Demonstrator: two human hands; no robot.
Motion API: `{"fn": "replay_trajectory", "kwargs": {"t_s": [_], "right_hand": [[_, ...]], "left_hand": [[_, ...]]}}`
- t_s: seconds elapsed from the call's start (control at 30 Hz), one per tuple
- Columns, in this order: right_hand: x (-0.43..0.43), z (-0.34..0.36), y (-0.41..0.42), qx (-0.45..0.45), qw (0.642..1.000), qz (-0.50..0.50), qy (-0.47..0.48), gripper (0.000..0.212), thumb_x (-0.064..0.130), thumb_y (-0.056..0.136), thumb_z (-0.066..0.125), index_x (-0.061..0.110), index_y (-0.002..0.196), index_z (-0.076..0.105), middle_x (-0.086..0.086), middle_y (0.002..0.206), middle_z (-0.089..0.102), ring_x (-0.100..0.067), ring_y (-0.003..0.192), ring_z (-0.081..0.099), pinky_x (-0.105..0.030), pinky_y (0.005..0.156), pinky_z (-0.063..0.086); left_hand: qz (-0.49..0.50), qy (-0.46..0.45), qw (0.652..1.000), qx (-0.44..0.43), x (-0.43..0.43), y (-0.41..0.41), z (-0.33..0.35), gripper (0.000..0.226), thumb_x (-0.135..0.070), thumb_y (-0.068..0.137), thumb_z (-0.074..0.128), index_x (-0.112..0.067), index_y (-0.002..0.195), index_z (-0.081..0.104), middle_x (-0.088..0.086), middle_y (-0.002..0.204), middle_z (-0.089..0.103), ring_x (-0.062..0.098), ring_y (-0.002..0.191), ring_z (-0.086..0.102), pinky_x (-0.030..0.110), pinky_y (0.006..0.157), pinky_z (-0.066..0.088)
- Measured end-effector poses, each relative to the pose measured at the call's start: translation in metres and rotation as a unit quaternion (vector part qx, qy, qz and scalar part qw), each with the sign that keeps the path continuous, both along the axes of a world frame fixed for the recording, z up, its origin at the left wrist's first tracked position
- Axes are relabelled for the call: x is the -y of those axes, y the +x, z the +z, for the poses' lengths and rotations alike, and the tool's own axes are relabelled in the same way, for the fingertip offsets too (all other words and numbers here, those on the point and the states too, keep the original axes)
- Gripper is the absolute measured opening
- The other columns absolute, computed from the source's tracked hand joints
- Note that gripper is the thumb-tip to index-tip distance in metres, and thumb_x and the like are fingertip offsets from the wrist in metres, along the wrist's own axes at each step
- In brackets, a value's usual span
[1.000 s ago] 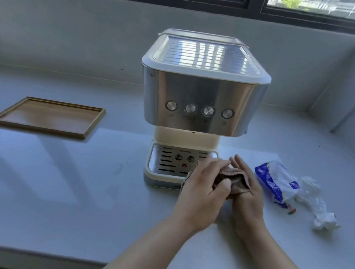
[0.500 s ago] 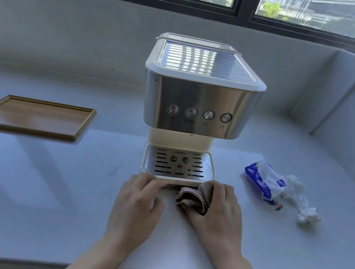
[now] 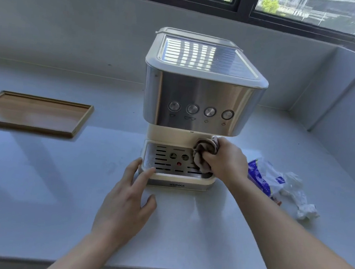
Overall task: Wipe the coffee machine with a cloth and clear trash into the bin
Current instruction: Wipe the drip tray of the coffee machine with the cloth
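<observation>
While the fingers (image 3: 207,158) of the right hand (image 3: 226,160) are curled tightly around a bunched brown cloth (image 3: 204,152), the cloth is pressed against the right rear corner of the drip tray (image 3: 170,161), where the tray meets the cream column of the coffee machine (image 3: 199,93). The cloth touches both the perforated metal grid and the column behind it.

The left hand (image 3: 127,203) holds nothing. Its fingers (image 3: 145,174) are spread and extended, with the fingertips resting on the front left corner of the drip tray rim; the thumb points to 3 o'clock just above the table (image 3: 60,188).

The coffee machine stands upright at the centre of the table, at 12 o'clock from the hands. Its brushed-metal upper housing carries four round buttons (image 3: 200,110) in a row on the front face. A brand label on the base front is partly legible.

At 3 o'clock from the machine base, near the right forearm, lies the trash: a crumpled blue-and-white plastic wrapper (image 3: 263,178), with crumpled white tissue (image 3: 301,201) touching it on its far side. Both rest on the table.

At 9 o'clock from the machine, well apart from it, a shallow wooden tray (image 3: 34,114) lies flat on the table. A window (image 3: 312,11) runs along the wall at 12 o'clock.
</observation>
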State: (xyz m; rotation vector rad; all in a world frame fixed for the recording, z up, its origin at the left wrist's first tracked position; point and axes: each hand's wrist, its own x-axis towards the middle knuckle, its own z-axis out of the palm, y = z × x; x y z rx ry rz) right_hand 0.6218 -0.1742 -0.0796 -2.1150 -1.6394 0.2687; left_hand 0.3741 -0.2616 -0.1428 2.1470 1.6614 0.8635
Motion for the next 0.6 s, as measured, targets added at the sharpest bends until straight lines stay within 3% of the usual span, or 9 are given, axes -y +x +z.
{"fn": "replay_trajectory", "kwargs": {"t_s": [0.1, 0.17, 0.33, 0.47, 0.6], "right_hand": [[0.008, -0.003, -0.003, 0.044, 0.999, 0.02, -0.004, 0.019, 0.038, 0.076, 0.06, 0.026, 0.089, 0.053, -0.002, 0.091, 0.059, -0.029, 0.079, 0.058, -0.031, 0.059, 0.039], [0.032, -0.006, -0.001, 0.02, 0.999, 0.035, 0.019, 0.016, 0.034, 0.074, 0.062, 0.027, 0.082, 0.05, 0.0, 0.085, 0.055, -0.026, 0.073, 0.056, -0.029, 0.054, 0.035], [0.098, -0.026, 0.004, -0.086, 0.993, 0.028, 0.073, 0.02, 0.028, 0.067, 0.067, 0.031, 0.083, 0.055, 0.007, 0.079, 0.061, -0.017, 0.075, 0.056, -0.034, 0.061, 0.045], [0.116, -0.045, -0.013, 0.025, 0.996, 0.016, 0.079, 0.036, 0.029, 0.072, 0.074, 0.023, 0.106, 0.062, -0.002, 0.091, 0.06, -0.031, 0.088, 0.054, -0.041, 0.073, 0.044], [0.135, -0.057, -0.063, 0.114, 0.989, 0.044, 0.083, 0.071, 0.057, 0.073, 0.073, 0.013, 0.126, 0.057, -0.006, 0.104, 0.06, -0.033, 0.092, 0.055, -0.043, 0.073, 0.047]], "left_hand": [[0.002, -0.008, 1.0, 0.002, 0.0, 0.001, 0.002, 0.056, -0.037, 0.083, 0.055, -0.04, 0.136, 0.036, -0.016, 0.157, 0.017, 0.02, 0.111, 0.059, 0.036, 0.074, 0.052], [-0.001, -0.008, 1.0, 0.002, -0.001, 0.001, 0.002, 0.057, -0.036, 0.083, 0.055, -0.039, 0.136, 0.037, -0.015, 0.157, 0.018, 0.02, 0.112, 0.058, 0.037, 0.075, 0.052], [-0.002, -0.005, 1.0, 0.0, -0.002, 0.0, -0.001, 0.057, -0.042, 0.08, 0.046, -0.038, 0.137, 0.036, -0.014, 0.156, 0.018, 0.02, 0.109, 0.059, 0.035, 0.073, 0.051], [-0.004, -0.001, 1.0, -0.003, -0.001, 0.0, -0.003, 0.06, -0.047, 0.079, 0.039, -0.038, 0.138, 0.035, -0.014, 0.157, 0.017, 0.019, 0.109, 0.058, 0.034, 0.071, 0.049], [-0.008, -0.001, 1.0, 0.03, 0.0, -0.001, 0.0, 0.061, -0.04, 0.082, 0.046, -0.038, 0.142, 0.033, -0.013, 0.157, 0.018, 0.013, 0.122, 0.049, 0.035, 0.082, 0.052]]}}
